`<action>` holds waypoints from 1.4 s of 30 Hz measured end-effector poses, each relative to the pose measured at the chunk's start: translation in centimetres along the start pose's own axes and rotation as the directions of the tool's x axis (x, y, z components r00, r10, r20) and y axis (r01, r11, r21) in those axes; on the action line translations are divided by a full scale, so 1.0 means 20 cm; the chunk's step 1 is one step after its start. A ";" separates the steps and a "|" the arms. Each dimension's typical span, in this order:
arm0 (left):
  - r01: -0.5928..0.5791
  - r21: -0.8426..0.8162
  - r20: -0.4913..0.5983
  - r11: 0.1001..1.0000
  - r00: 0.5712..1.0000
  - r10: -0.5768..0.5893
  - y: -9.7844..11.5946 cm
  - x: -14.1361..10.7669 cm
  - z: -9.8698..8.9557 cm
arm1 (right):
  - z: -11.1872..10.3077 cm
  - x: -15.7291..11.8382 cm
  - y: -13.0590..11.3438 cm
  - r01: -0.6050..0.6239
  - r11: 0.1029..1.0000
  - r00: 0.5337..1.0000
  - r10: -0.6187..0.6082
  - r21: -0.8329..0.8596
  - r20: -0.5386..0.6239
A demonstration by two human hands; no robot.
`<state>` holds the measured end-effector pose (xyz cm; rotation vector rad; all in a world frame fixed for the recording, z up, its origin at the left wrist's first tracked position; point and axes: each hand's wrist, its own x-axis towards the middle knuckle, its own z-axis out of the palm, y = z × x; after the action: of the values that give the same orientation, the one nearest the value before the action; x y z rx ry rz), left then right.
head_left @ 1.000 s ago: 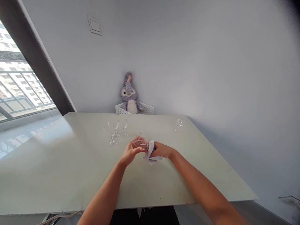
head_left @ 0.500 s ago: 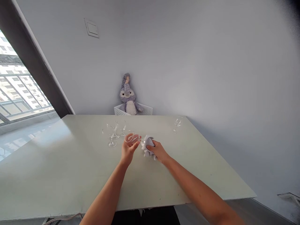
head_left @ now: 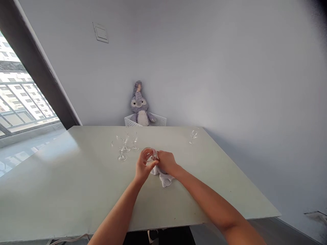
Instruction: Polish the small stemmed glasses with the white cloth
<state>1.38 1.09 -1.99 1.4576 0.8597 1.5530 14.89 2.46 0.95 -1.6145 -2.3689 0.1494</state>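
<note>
head view: pale table (head_left: pixel 76 194) near wall (head_left: pixel 217 75); left hand (head_left: pixel 143 167) cupping glass (head_left: pixel 149 154), right (head_left: pixel 167 162) gripping cloth (head_left: pixel 165 180)

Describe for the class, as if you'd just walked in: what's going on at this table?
A person's left hand holds a wine glass around its bowl. Their right hand grips a white cloth close against it, hiding where cloth and glass meet. Three other wine glasses stand upright on the table, beyond the left hand and further left; another single glass stands toward the far right.
</note>
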 end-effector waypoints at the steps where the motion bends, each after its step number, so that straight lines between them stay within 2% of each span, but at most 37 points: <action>1: -0.003 0.024 0.021 1.000 1.000 0.002 -0.01 0.00 0.00 | 0.03 0.02 0.02 -0.001 1.000 1.000 0.001 0.004 -0.001; 3: 0.006 0.078 0.040 0.997 0.999 -0.009 -0.04 -0.01 0.01 | 0.08 0.06 0.08 -0.043 0.998 0.996 0.047 0.055 -0.069; 5: 0.070 0.181 0.066 0.981 0.994 -0.084 -0.08 -0.01 0.02 | 0.11 0.10 0.20 -0.148 0.981 0.975 0.165 0.122 -0.149; 8: 0.156 0.435 0.180 0.887 0.950 -0.255 -0.13 -0.02 0.02 | 0.12 0.14 0.43 -0.348 0.922 0.904 0.378 0.170 -0.201; 11: 0.127 0.621 0.251 0.773 0.902 -0.350 -0.14 -0.02 0.02 | 0.11 0.16 0.65 -0.499 0.847 0.820 0.531 0.185 -0.215; 14: 0.118 0.690 0.245 0.714 0.891 -0.383 -0.13 -0.02 0.03 | 0.11 0.17 0.80 -0.589 0.780 0.753 0.625 0.213 -0.206; 18: 0.115 0.697 0.240 0.708 0.893 -0.382 -0.13 -0.02 0.03 | 0.12 0.18 0.89 -0.643 0.723 0.704 0.688 0.252 -0.176; 25: 0.103 0.693 0.244 0.713 0.897 -0.367 -0.14 -0.02 0.02 | 0.13 0.23 0.92 -0.663 0.682 0.674 0.723 0.308 -0.152; 31: 0.119 0.669 0.236 0.733 0.902 -0.362 -0.14 -0.02 0.02 | 0.13 0.22 0.94 -0.631 0.690 0.686 0.709 0.354 -0.161; 34: 0.162 0.591 0.229 0.790 0.906 -0.356 -0.14 -0.02 0.02 | 0.12 0.17 0.91 -0.599 0.701 0.684 0.700 0.388 -0.208; 37: 0.252 0.410 0.197 0.877 0.914 -0.355 -0.16 -0.02 0.01 | 0.12 0.07 0.81 -0.558 0.716 0.678 0.685 0.420 -0.268; 39: 0.355 0.214 0.091 0.910 0.920 -0.380 -0.19 0.00 0.00 | 0.13 -0.01 0.68 -0.496 0.752 0.710 0.639 0.434 -0.295; 41: 0.436 -0.035 -0.113 0.899 0.892 -0.437 -0.21 0.02 -0.01 | 0.14 -0.10 0.52 -0.363 0.827 0.801 0.512 0.428 -0.310; 42: 0.447 -0.145 -0.213 0.883 0.857 -0.469 -0.22 0.03 -0.02 | 0.15 -0.15 0.44 -0.216 0.888 0.878 0.358 0.407 -0.317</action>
<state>1.48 3.60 -5.70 0.9143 1.1681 1.3926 22.98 3.12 -4.38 -1.6301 -1.6792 0.2807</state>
